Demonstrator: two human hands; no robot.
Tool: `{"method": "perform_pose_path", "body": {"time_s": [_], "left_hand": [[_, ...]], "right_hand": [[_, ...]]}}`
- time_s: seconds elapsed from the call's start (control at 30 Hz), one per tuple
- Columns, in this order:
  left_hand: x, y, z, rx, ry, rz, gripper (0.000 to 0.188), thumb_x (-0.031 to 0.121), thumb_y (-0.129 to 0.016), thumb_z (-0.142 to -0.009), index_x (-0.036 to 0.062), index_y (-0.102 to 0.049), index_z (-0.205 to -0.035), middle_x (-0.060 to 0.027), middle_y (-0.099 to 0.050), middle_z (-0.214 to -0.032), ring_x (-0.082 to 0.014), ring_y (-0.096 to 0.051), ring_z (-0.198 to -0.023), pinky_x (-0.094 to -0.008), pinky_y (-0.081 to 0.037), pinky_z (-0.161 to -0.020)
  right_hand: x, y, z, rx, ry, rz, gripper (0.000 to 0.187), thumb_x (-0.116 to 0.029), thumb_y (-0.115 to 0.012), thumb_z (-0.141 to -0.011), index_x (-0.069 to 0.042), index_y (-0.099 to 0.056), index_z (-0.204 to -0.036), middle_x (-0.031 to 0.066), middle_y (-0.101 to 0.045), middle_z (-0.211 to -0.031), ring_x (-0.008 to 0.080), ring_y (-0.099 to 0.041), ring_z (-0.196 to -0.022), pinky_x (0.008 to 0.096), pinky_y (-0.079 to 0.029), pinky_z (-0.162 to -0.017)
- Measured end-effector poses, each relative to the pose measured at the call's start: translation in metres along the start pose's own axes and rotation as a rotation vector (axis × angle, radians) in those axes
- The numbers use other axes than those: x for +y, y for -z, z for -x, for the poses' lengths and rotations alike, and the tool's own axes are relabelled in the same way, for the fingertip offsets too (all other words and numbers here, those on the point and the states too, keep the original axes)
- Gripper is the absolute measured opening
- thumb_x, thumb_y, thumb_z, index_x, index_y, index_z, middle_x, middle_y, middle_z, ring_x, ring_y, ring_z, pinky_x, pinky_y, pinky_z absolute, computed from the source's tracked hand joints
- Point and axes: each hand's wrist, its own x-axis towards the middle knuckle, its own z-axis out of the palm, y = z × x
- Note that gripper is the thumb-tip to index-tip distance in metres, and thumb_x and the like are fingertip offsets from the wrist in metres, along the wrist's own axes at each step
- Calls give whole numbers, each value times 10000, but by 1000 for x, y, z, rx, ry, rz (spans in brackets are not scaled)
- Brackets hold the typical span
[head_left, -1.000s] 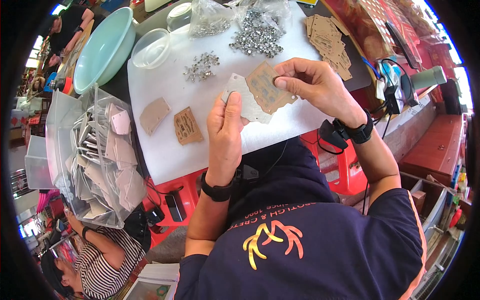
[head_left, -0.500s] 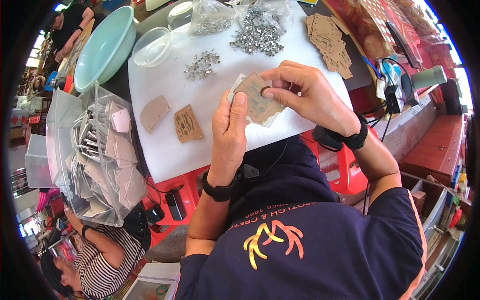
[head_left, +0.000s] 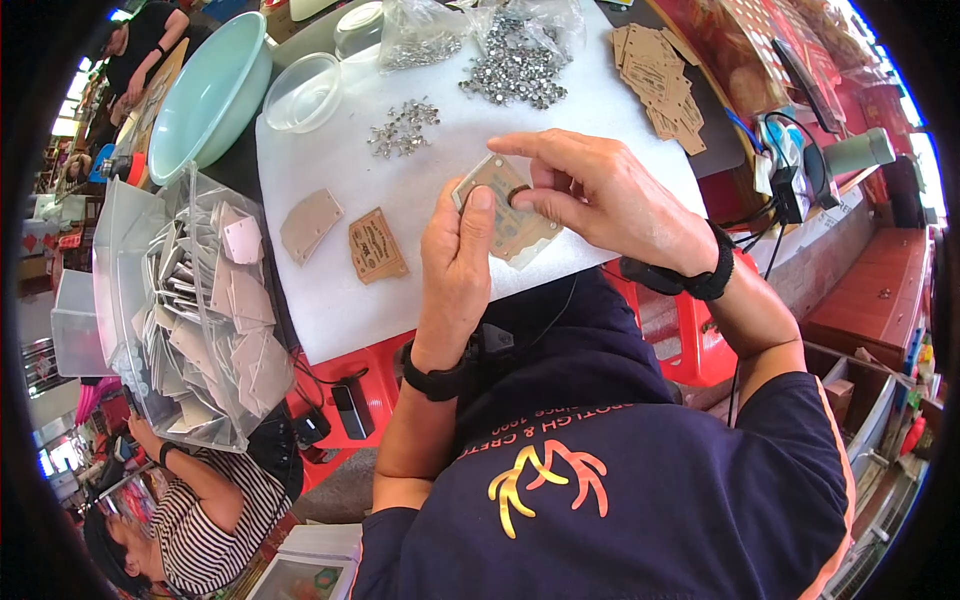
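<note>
My left hand [head_left: 455, 265] is closed on a stack of thin brown card pieces [head_left: 510, 232], its thumb lying flat over their left edge. The pieces have angled outlines, small corner holes and faint print. Over the upper right of the stack is my right hand [head_left: 625, 195]. Its index finger reaches to the top corner, while the thumb bends in beside a small dark round piece [head_left: 517, 195] that it seems to pinch. On the white mat lie a plain card piece [head_left: 312, 226] and a printed brown one [head_left: 377, 247].
Small metal fasteners [head_left: 405, 130] lie loose beyond my hands, with a larger heap [head_left: 515, 72] spilling from a plastic bag. A clear bin [head_left: 205, 310] of card pieces stands left, near a pale green basin [head_left: 212, 95]. More brown pieces [head_left: 655, 80] are stacked far right.
My right hand has shifted slightly left, its index finger now stretched to the top corner of the stack. The small dark piece moved with the thumb; the top piece's position has shifted a little.
</note>
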Motion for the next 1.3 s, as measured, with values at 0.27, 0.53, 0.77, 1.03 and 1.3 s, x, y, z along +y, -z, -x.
{"method": "perform_pose_path", "body": {"time_s": [0.27, 0.53, 0.77, 1.03, 1.3], "left_hand": [[11, 14, -8, -196, 92, -230, 303, 251, -464, -1029, -8, -570, -1146, -23, -606, -965, -51, -533, -866, -214, -442, -760], [6, 0, -5, -48, 17, 170, 258, 182, -467, -1017, -5, -516, -1187, -106, -647, -1033, -187, -659, -831, -326, -541, -679], [8, 0, -6, 78, -29, 101, 236, 144, -503, -1000, 2, -525, -1187, -110, -655, -984, -158, -624, -722, -277, -487, -597], [28, 0, -8, -91, 1, -15, 258, 153, -523, -995, -37, -550, -1167, -79, -644, -860, -107, -594, -656, -227, -472, -546], [30, -11, -5, -68, -83, 14, 282, 168, -432, -1033, -46, -565, -1158, -103, -659, -938, -123, -623, -712, -252, -520, -603]], "right_hand": [[16, 9, -15, -140, -260, -397, 225, -193, -652, -923, 5, -640, -1030, 14, -616, -746, 83, -567, -639, 249, -475, -583], [21, -1, -11, 186, -405, -703, 262, -226, -598, -964, 29, -619, -1022, 55, -645, -815, 91, -637, -697, 232, -560, -631], [23, -15, -1, 252, -426, -765, 296, -256, -606, -962, 12, -596, -1087, 22, -621, -816, 73, -600, -675, 226, -554, -635], [21, 3, -2, 55, -318, -458, 333, -323, -651, -932, -18, -639, -1066, -10, -610, -807, 31, -506, -624, 195, -439, -550], [28, -12, 7, 209, -328, -837, 272, -281, -600, -968, -18, -638, -1026, 14, -635, -852, 38, -521, -620, 193, -447, -545]]}}
